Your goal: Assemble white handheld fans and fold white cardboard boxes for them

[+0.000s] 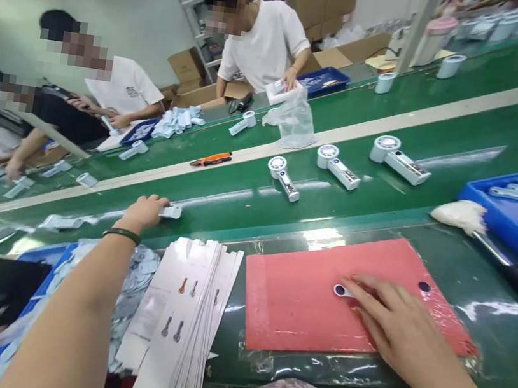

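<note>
On the left, my left hand (143,211) reaches over the green conveyor belt, its fingers closed round a pale plastic piece (171,212); most of that piece is hidden, but it resembles a handheld fan's handle. My right hand (398,316) rests over a red mat (292,301). Its thumb and index fingertips pinch a small white part with a dark round end (342,290). A dark round disc (424,286) lies on the mat beyond my right knuckles. Three handheld fans (283,178) with round heads lie in a row on the belt.
Folded printed leaflets (178,324) are stacked between my arms. A blue tray (503,202) of pale parts sits at right, beside a cloth-tipped tool (463,216). Orange-handled pliers (212,159) lie on the belt's divider. Several co-workers sit across the belt.
</note>
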`<state>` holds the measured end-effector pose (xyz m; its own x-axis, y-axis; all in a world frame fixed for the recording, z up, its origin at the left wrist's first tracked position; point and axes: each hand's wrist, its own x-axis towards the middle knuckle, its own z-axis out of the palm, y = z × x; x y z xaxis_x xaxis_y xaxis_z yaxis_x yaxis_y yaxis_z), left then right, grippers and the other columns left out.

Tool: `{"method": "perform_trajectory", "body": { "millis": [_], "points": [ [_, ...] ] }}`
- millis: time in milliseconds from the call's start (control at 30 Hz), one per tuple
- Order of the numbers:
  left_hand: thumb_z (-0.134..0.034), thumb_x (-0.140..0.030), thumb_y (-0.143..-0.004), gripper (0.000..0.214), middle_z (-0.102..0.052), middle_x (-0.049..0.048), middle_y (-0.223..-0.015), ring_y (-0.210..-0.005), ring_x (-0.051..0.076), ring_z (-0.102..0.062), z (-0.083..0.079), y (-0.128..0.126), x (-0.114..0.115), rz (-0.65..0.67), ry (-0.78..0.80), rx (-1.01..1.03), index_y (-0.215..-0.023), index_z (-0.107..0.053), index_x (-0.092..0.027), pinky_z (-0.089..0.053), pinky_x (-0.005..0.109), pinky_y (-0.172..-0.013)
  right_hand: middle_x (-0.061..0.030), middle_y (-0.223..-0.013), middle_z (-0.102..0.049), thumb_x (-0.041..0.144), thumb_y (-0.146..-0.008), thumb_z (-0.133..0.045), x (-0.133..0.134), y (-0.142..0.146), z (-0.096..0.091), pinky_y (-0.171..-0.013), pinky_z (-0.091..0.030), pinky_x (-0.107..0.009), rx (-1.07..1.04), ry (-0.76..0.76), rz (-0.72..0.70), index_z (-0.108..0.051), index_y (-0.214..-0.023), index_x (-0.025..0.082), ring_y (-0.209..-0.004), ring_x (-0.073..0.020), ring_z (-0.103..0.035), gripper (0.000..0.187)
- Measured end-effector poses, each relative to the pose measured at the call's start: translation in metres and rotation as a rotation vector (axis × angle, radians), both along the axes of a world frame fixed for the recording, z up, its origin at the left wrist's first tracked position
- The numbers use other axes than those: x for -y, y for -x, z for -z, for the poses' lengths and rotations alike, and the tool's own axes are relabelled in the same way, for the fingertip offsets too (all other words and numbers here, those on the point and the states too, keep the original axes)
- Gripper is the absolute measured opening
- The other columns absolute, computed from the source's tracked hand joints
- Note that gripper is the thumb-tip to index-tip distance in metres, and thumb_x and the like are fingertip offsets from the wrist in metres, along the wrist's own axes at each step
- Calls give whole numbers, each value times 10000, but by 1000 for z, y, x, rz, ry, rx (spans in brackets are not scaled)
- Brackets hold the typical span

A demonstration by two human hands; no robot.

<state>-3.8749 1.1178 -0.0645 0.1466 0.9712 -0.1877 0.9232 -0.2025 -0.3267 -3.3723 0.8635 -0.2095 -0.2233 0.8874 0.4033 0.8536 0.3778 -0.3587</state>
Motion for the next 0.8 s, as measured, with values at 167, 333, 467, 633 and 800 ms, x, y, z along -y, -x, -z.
{"method": "perform_trajectory", "body": {
  "millis": [167, 333, 467, 633, 800],
  "points": [
    [-741, -276, -762, 267, -603, 155, -1106, -1108, 348, -604, -10, -32, 28, -7, -96, 11, -991, -669, -157, -511, 391, -868, -115, -1106, -757, 404, -1048, -441, -10, 0, 5, -813, -550, -490, -54, -65, 22, -749, -1079, 254, -939, -320, -710, 345],
    [-694, -359, -891, 316, -646, 74, -1130, -1083, 263, -607, -1, -134, 65, 270, -96, 151, -1173, -627, -232, -472, 356, -883, -69, -1007, -777, 443, -1026, -448, -8, -6, -16, -633, -536, -412, -181, 6, 50, -710, -1099, 319, -807, -286, -733, 299],
    [-828, -531, -817, 441, -670, 78, -1055, -1074, 291, -596, 37, -229, 117, 679, -19, 294, -1117, -676, -245, -452, 403, -881, -87, -976, -775, 384, -980, -508, -3, -5, -51, -684, -557, -381, -290, 32, 193, -704, -1113, 276, -824, -271, -730, 260],
    [-856, -503, -798, 466, -658, 102, -1162, -1038, 283, -607, 74, -257, 154, 809, -2, 577, -1150, -698, -241, -497, 419, -853, -76, -942, -764, 316, -971, -505, -10, 11, -73, -663, -534, -328, -316, 186, 100, -720, -1059, 228, -762, -214, -697, 248],
    [-770, -478, -887, 416, -671, 96, -1118, -1036, 267, -624, 73, -241, 148, 751, 109, 831, -1199, -670, -222, -531, 434, -895, -66, -853, -704, 276, -981, -501, -20, 41, -68, -626, -445, -317, -131, 186, -20, -711, -978, 189, -698, -195, -630, 227]
  ]
}}
